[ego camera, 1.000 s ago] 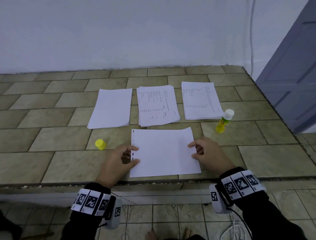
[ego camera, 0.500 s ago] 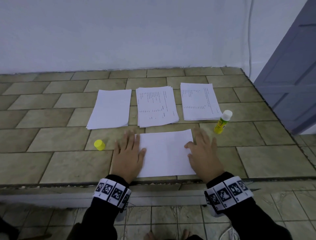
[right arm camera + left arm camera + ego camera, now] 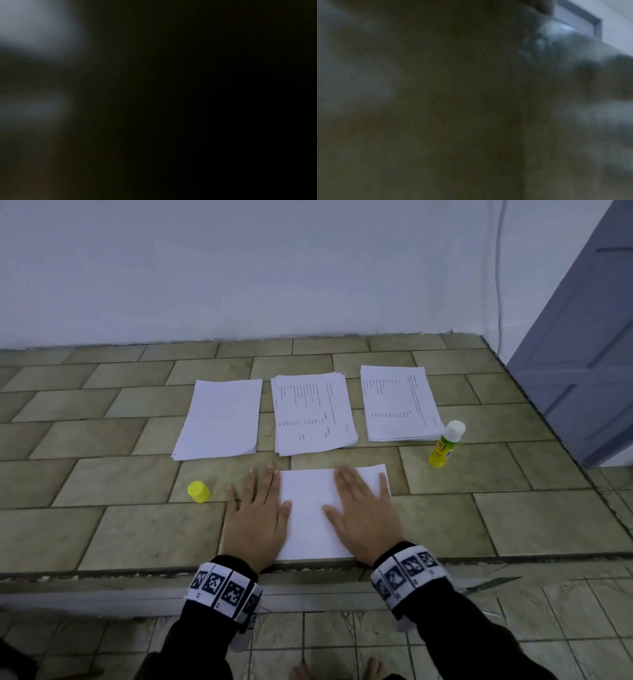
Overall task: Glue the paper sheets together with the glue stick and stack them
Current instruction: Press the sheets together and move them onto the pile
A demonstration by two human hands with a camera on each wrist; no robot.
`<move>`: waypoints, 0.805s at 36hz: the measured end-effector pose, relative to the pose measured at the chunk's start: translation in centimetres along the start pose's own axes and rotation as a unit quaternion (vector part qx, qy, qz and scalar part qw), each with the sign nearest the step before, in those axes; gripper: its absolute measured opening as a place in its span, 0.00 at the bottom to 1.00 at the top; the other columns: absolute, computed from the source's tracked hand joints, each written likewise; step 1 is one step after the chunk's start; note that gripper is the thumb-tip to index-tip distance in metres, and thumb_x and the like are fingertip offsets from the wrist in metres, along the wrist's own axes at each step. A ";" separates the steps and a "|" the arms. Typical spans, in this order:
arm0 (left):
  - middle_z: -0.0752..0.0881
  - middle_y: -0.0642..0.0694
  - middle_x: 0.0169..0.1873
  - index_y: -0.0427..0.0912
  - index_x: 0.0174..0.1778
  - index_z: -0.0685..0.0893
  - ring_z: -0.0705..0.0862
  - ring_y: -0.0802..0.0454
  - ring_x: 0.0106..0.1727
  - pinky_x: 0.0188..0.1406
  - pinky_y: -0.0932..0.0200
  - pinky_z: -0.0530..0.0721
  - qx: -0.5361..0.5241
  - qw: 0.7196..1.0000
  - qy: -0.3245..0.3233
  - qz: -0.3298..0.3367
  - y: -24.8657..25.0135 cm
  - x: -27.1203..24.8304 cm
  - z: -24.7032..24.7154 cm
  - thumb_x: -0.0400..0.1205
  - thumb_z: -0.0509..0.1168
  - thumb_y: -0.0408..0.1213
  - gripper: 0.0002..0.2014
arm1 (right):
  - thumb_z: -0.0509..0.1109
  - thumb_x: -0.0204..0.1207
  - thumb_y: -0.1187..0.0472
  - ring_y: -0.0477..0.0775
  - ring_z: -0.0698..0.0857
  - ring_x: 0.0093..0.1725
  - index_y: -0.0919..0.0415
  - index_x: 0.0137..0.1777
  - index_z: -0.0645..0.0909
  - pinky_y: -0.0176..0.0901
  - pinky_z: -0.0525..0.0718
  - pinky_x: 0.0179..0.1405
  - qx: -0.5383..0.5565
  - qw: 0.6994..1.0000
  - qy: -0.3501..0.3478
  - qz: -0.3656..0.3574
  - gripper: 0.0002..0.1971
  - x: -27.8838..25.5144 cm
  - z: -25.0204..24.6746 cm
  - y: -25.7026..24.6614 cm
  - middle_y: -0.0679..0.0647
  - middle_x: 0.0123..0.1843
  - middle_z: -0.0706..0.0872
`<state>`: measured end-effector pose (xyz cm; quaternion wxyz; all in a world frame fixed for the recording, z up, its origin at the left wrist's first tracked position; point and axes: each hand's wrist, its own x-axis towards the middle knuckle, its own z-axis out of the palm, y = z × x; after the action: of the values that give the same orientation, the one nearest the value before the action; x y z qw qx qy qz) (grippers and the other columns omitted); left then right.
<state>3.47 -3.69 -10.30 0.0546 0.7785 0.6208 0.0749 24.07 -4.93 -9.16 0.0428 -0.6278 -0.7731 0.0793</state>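
On the tiled desk (image 3: 102, 535) our paper sheets (image 3: 308, 508) lie at the near edge, with three paper stacks beyond: a blank stack (image 3: 219, 419) far left, printed stacks at centre (image 3: 311, 412) and right (image 3: 397, 402). A moment ago we pinched the edges; now both palms press flat, likely bonding the glued sheets. Left hand (image 3: 257, 515) and right hand (image 3: 363, 515) lie fingers straight, gripping nothing. The uncapped glue stick (image 3: 445, 445) stands right, its yellow cap (image 3: 198, 491) left.
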 end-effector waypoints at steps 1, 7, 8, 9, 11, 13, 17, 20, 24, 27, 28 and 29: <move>0.64 0.45 0.84 0.38 0.83 0.67 0.63 0.37 0.84 0.77 0.25 0.60 -0.003 1.000 0.001 -0.001 0.0 0.0 0.0 0.86 0.41 0.52 0.33 | 0.33 0.78 0.37 0.48 0.54 0.85 0.60 0.85 0.55 0.65 0.41 0.81 -0.003 1.000 0.002 0.021 0.41 -0.3 -0.2 1.2 0.51 0.86 0.55; 0.66 0.43 0.83 0.37 0.82 0.69 0.66 0.35 0.82 0.74 0.24 0.64 0.016 1.000 0.002 -0.002 0.0 0.0 0.1 0.86 0.42 0.51 0.32 | 0.23 0.73 0.36 0.46 0.45 0.86 0.58 0.86 0.47 0.65 0.31 0.80 -0.036 0.996 -0.008 0.076 0.44 -1.2 -1.2 4.9 0.49 0.88 0.48; 0.66 0.44 0.83 0.37 0.82 0.69 0.66 0.35 0.82 0.75 0.24 0.63 0.015 1.000 0.003 -0.003 0.0 0.0 0.1 0.86 0.42 0.52 0.32 | 0.23 0.73 0.36 0.47 0.45 0.86 0.59 0.86 0.48 0.65 0.30 0.79 -0.037 0.995 -0.005 0.088 0.45 -1.0 -1.2 4.7 0.51 0.88 0.48; 0.66 0.44 0.83 0.37 0.82 0.69 0.65 0.35 0.82 0.75 0.24 0.63 0.015 1.000 0.004 -0.002 0.0 0.0 0.2 0.86 0.42 0.52 0.32 | 0.26 0.74 0.36 0.50 0.47 0.86 0.61 0.85 0.51 0.65 0.30 0.78 -0.034 0.994 0.007 0.100 0.45 -0.9 -1.3 4.4 0.53 0.87 0.51; 0.66 0.44 0.83 0.37 0.82 0.69 0.66 0.35 0.82 0.75 0.24 0.63 0.018 1.000 0.006 0.000 0.0 0.0 0.3 0.86 0.42 0.52 0.32 | 0.36 0.80 0.38 0.56 0.59 0.84 0.66 0.82 0.63 0.68 0.37 0.78 -0.036 0.994 0.052 0.091 0.41 -0.8 -1.2 3.2 0.59 0.84 0.63; 0.66 0.44 0.83 0.38 0.82 0.69 0.65 0.36 0.83 0.75 0.24 0.62 0.017 1.000 0.011 0.000 0.0 0.0 0.4 0.86 0.42 0.52 0.32 | 0.45 0.82 0.41 0.58 0.69 0.80 0.67 0.78 0.70 0.71 0.49 0.77 -0.042 0.994 0.091 0.039 0.36 -0.7 -0.7 1.4 0.61 0.79 0.72; 0.68 0.44 0.82 0.38 0.81 0.70 0.67 0.37 0.81 0.74 0.24 0.64 0.017 1.000 0.022 0.003 0.0 0.0 0.4 0.86 0.44 0.51 0.31 | 0.47 0.83 0.42 0.54 0.68 0.81 0.64 0.78 0.70 0.71 0.52 0.76 -0.018 0.995 0.059 -0.083 0.33 -0.4 0.8 -3.0 0.58 0.81 0.70; 0.69 0.43 0.82 0.37 0.81 0.70 0.70 0.37 0.80 0.72 0.25 0.67 0.024 0.999 0.026 0.010 -0.1 0.0 0.4 0.87 0.44 0.51 0.31 | 0.48 0.82 0.40 0.51 0.70 0.79 0.62 0.76 0.75 0.73 0.59 0.76 -0.026 0.993 0.031 -0.111 0.33 0.2 1.3 -4.2 0.56 0.79 0.73; 0.68 0.43 0.82 0.37 0.82 0.69 0.68 0.37 0.81 0.73 0.24 0.66 0.023 1.000 0.017 0.006 -0.2 0.0 0.5 0.86 0.44 0.51 0.31 | 0.43 0.83 0.37 0.50 0.66 0.81 0.63 0.79 0.69 0.70 0.55 0.78 -0.007 0.997 0.013 -0.078 0.37 0.2 1.4 -2.4 0.55 0.82 0.69; 0.63 0.45 0.84 0.39 0.84 0.65 0.62 0.38 0.84 0.78 0.27 0.59 0.015 1.000 0.007 -0.001 -0.2 0.0 0.3 0.86 0.39 0.53 0.34 | 0.30 0.81 0.34 0.49 0.60 0.84 0.62 0.83 0.61 0.65 0.46 0.79 -0.012 0.999 0.024 -0.027 0.42 -0.5 0.7 0.4 0.54 0.84 0.62; 0.60 0.46 0.85 0.39 0.85 0.63 0.59 0.39 0.85 0.79 0.28 0.56 0.010 1.000 0.006 -0.001 -0.2 0.0 0.3 0.85 0.37 0.54 0.34 | 0.29 0.80 0.33 0.49 0.55 0.85 0.61 0.84 0.56 0.64 0.44 0.81 -0.012 1.000 0.024 -0.013 0.43 -0.8 0.4 1.4 0.53 0.86 0.58; 0.59 0.47 0.86 0.40 0.85 0.62 0.58 0.40 0.86 0.80 0.28 0.55 0.006 1.000 0.006 -0.001 -0.1 0.0 0.3 0.85 0.36 0.54 0.35 | 0.29 0.78 0.32 0.48 0.51 0.86 0.60 0.85 0.52 0.64 0.41 0.82 -0.011 1.000 0.017 -0.002 0.44 -1.1 0.1 2.3 0.52 0.87 0.54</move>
<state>3.39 -3.69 -10.63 0.0467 0.7776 0.6224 0.0759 26.52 -5.54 -9.65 0.0494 -0.6283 -0.7741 0.0600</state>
